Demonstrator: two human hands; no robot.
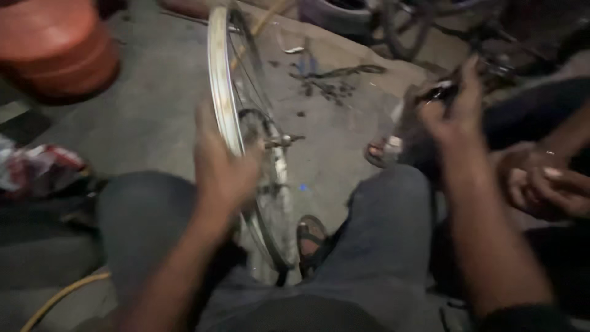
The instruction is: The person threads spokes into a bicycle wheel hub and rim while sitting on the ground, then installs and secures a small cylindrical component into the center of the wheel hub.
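Steel bicycle wheel (246, 123): left hand (221, 166) grips its rim, steadying; right hand (452, 110) pinches small dark part (437, 92), fitting needs alignment at axle (284, 141).

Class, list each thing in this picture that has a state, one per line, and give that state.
Wheel: upright on edge, bare rim without tyre, between the knees.
Axle: sticks out from the hub.
Left hand: grip closed on the rim.
Right hand: raised, pinching a small dark part.
Sandal: on a foot, flat on the floor.

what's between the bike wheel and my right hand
In the head view, mostly bare stained ground lies between the wheel and the right hand.
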